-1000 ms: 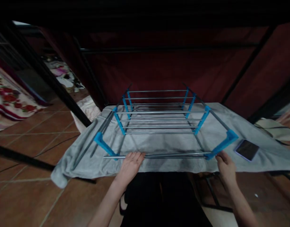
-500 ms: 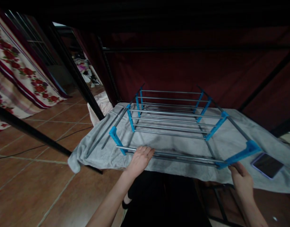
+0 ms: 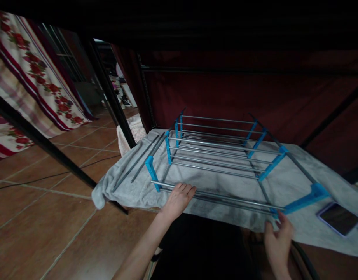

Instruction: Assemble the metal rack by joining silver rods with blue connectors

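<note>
A rack of thin metal tubes and blue plastic brackets lies on a grey blanket [image 3: 132, 198]. My left hand [image 3: 179, 199] is closed over a metal tube [image 3: 240, 201] along the rack's near edge. This tube's left end reaches a little past the near left blue bracket [image 3: 152, 173]. At the near right corner, my right hand [image 3: 279, 237] has its thumb and fingers apart. Its fingertips are close to the tube's right end and the blue bracket [image 3: 308, 198]; whether they touch is unclear.
Two loose tubes [image 3: 146, 159] lie on the blanket left of the rack. A phone [image 3: 338, 218] rests at the right. Black metal posts [image 3: 109, 89] frame the space, with a dark red cloth [image 3: 225, 93] behind. A cable [image 3: 62, 175] crosses the tiled floor.
My right hand has moved left, from beneath the near right bracket to the tube's end. My left hand stays on the tube. The view has shifted slightly.
</note>
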Demonstrator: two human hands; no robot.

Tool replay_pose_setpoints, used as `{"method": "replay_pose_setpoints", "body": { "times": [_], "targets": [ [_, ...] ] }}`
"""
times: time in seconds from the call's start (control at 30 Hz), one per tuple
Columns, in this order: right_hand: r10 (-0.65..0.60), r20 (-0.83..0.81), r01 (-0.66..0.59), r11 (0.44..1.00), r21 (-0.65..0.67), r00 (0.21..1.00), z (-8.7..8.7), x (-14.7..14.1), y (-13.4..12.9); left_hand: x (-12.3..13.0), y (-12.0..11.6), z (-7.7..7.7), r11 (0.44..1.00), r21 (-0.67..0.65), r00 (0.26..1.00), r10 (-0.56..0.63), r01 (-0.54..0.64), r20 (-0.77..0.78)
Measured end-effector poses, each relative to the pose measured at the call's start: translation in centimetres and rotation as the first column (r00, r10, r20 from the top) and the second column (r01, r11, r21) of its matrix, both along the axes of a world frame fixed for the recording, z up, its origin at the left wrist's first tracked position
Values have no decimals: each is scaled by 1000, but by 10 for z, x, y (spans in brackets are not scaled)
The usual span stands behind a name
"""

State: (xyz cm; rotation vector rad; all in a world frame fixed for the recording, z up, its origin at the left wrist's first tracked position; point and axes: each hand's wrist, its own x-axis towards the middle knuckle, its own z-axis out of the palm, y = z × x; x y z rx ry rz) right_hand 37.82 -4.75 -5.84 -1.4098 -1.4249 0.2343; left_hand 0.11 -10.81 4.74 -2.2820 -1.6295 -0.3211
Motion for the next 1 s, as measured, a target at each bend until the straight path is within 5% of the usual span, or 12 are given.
{"method": "replay_pose_setpoints", "body": {
  "times": [0.13,0.3,0.57,0.7,0.77,0.87,0.93,1.0],
  "targets": [
    [256,352,-309,946,103,901,12,-41,-2,0,0,1,1000,-22,1000,0,0,2],
    [362,595,-514,852,102,717,31,-78,16,1,1,3,1000,-30,1000,3,-3,4],
    [371,698,-584,808,83,612,34,-87,42,-3,-6,3,988,156,979,-39,7,202],
    [372,709,-593,801,80,599,33,-85,46,-27,-27,2,903,384,910,17,-191,414],
    [374,706,-590,804,76,601,33,-86,46,-46,-35,0,798,444,798,75,-408,598],
    [388,694,-590,805,66,607,32,-86,46,-79,-36,1,613,319,454,74,-723,888],
    [393,693,-592,804,61,605,31,-85,47,-96,-31,4,630,147,232,54,-763,971],
    [390,699,-597,800,66,600,30,-84,49,-107,-22,7,731,16,106,78,-682,991]
  ]
}}
